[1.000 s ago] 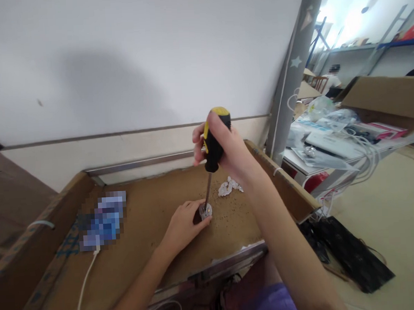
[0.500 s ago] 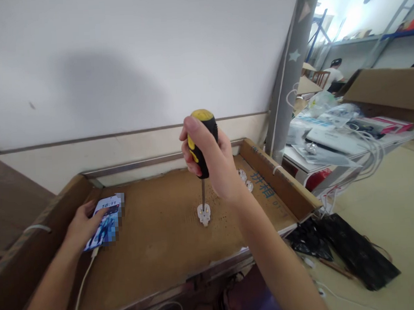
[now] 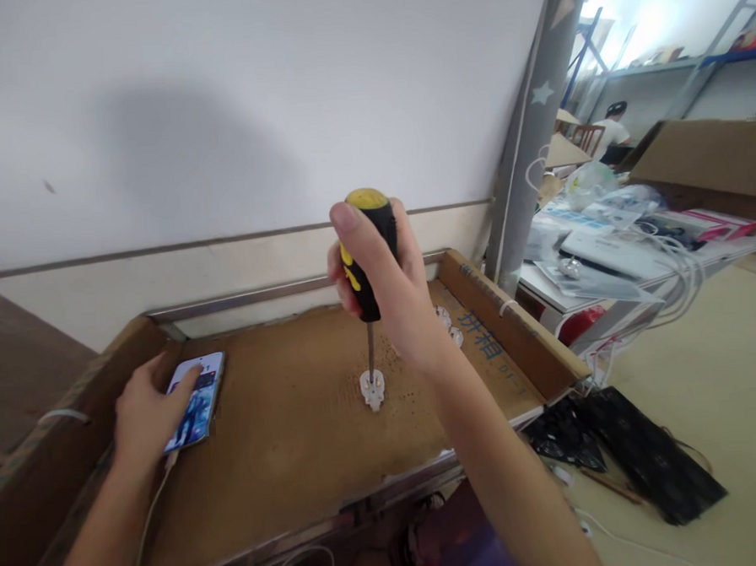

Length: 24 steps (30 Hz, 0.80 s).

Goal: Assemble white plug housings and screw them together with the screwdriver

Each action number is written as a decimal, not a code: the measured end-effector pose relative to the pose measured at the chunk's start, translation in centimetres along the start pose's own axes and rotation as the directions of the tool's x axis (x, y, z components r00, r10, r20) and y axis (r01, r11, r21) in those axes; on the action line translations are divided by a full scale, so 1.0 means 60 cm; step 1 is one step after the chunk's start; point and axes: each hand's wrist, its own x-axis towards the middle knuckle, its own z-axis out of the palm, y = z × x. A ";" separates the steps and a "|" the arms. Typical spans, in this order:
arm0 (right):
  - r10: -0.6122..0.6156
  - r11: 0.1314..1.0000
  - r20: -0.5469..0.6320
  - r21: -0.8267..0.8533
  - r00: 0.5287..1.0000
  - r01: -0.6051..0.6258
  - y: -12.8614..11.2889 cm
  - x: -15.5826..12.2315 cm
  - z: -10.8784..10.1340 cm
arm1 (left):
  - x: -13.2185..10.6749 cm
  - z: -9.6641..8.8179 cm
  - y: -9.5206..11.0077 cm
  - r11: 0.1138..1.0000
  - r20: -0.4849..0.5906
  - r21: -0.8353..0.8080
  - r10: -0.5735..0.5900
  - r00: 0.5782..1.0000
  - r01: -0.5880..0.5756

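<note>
Right hand (image 3: pixel 396 290) clenched round one yellow-black screwdriver (image 3: pixel 367 300), tip on one whitish plastic part (image 3: pixel 373 396), two similar bits (image 3: pixel 456 337) nearby; left hand (image 3: pixel 142 407) on one lit smartphone (image 3: pixel 199 411), can't tell if gripping.

The area is a workshop, indicated by a screwdriver (image 3: pixel 367 302), cardboard-lined tabletop (image 3: pixel 283 415), storage racking (image 3: pixel 739 57), loose cables (image 3: pixel 686 268) and an open carton (image 3: pixel 707 158).

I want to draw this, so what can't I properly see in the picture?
All in the head view:
- Screwdriver: its tip is too small to make out against the white piece.
- Pale pieces: partly hidden behind the right hand.
- Phone: partly covered by the left hand; its small writing is blurred.
</note>
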 end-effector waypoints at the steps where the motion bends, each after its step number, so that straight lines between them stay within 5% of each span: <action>1: -0.034 0.999 0.008 -0.025 0.999 0.034 0.002 0.000 0.001 | -0.019 -0.006 0.029 0.994 -0.020 -0.102 -0.026 0.999 0.024; 2: -0.072 0.996 0.015 -0.057 0.997 0.073 0.005 0.000 0.003 | -0.042 -0.011 0.063 0.978 -0.009 -0.210 -0.004 1.000 0.002; 4: -0.136 0.984 0.024 -0.116 0.990 0.138 0.011 -0.001 0.006 | -0.094 -0.011 0.135 0.897 0.108 -0.385 0.277 0.955 -0.217; 6: -0.155 0.980 0.023 -0.125 0.988 0.156 0.013 -0.003 0.008 | -0.141 0.001 0.200 0.747 0.238 -0.511 0.599 0.764 -0.426; 8: -0.138 0.989 0.034 -0.051 0.990 0.140 0.011 -0.006 0.009 | -0.173 0.023 0.243 0.630 0.327 -0.574 0.762 0.559 -0.523; 10: -0.061 0.998 0.068 0.033 0.996 0.059 0.005 -0.010 0.009 | -0.187 0.047 0.262 0.612 0.362 -0.571 0.786 0.502 -0.547; 13: 0.024 0.997 0.079 0.067 0.997 -0.030 -0.001 -0.013 0.011 | -0.189 0.070 0.258 0.609 0.364 -0.561 0.790 0.494 -0.561; 17: -0.110 0.986 0.028 -0.121 0.994 0.112 0.004 -0.007 0.015 | -0.188 0.074 0.242 0.613 0.337 -0.583 0.779 0.528 -0.532; 20: -0.225 0.897 0.040 -0.381 0.974 0.223 -0.003 0.006 0.004 | -0.189 0.072 0.240 0.622 0.339 -0.583 0.771 0.540 -0.522; 24: -0.222 0.733 0.207 -0.608 0.953 0.304 -0.044 0.027 -0.019 | -0.190 0.071 0.239 0.633 0.349 -0.586 0.761 0.547 -0.506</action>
